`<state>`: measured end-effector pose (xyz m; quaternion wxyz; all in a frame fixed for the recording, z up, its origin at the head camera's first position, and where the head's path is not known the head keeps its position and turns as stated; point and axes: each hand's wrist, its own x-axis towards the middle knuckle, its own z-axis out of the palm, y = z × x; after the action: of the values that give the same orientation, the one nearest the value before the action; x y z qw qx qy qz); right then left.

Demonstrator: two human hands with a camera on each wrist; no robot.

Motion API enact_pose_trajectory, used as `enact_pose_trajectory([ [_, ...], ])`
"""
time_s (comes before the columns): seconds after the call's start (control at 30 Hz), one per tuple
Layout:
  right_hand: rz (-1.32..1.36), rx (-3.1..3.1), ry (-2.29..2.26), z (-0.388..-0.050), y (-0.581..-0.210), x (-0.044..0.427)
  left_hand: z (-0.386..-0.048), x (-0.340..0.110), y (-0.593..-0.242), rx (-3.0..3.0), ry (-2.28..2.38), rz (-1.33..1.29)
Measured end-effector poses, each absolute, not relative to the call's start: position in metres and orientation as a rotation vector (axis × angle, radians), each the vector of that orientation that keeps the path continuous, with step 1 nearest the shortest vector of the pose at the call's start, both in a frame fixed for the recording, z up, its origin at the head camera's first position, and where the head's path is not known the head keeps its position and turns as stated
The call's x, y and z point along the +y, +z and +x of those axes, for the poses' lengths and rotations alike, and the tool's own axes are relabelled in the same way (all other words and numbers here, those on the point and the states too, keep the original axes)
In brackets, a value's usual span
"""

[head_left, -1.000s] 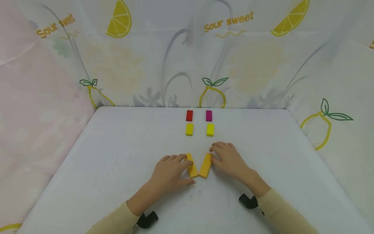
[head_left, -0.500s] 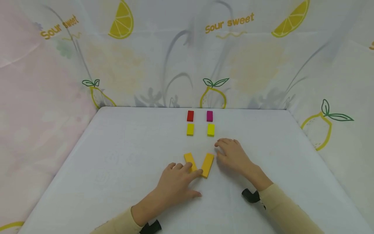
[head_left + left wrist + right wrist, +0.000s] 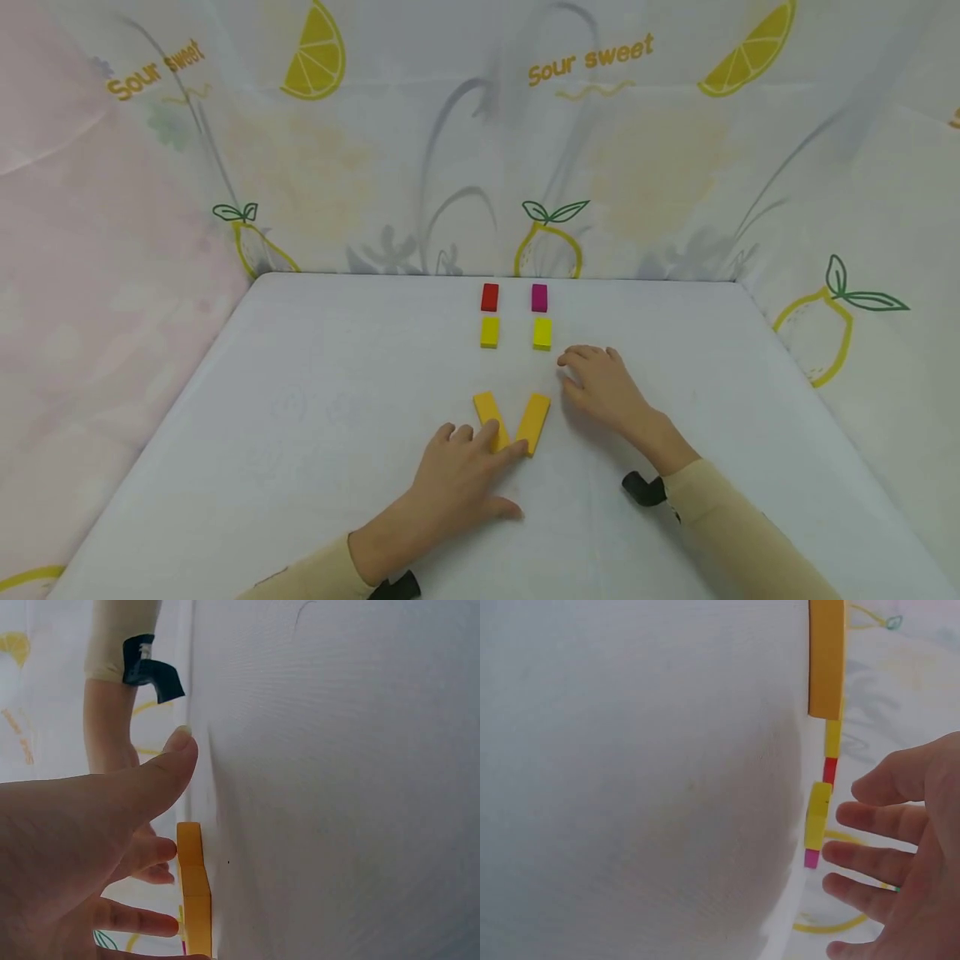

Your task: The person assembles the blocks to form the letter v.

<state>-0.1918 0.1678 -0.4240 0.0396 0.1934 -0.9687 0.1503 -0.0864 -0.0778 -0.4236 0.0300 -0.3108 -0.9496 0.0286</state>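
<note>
Dim, even light is falling over the white table (image 3: 187, 458); my left hand (image 3: 465, 471) and right hand (image 3: 606, 387) are casting soft shadows, while the cloth (image 3: 922, 667) is blurring in the right wrist view.

The white tabletop (image 3: 337, 375) bears two plain amber blocks (image 3: 536, 417) and two yellow blocks (image 3: 490, 332); by its far edge, a red block (image 3: 490, 297) and a magenta block (image 3: 539, 297); behind it, pale cloth (image 3: 420, 50) patterned with yellow lemons.
</note>
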Motion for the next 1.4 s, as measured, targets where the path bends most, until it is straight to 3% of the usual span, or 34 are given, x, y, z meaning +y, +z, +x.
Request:
enact_pose_trajectory([
  [0.73,0.747,-2.907,0.322,-0.219,-0.425,0.17,-0.085,-0.076,-0.423,-2.961,0.145,-0.968],
  [1.4,0.711,-3.042,0.327,-0.252,-0.429,0.164,-0.086,-0.078,-0.424,-2.958,0.063,-0.988],
])
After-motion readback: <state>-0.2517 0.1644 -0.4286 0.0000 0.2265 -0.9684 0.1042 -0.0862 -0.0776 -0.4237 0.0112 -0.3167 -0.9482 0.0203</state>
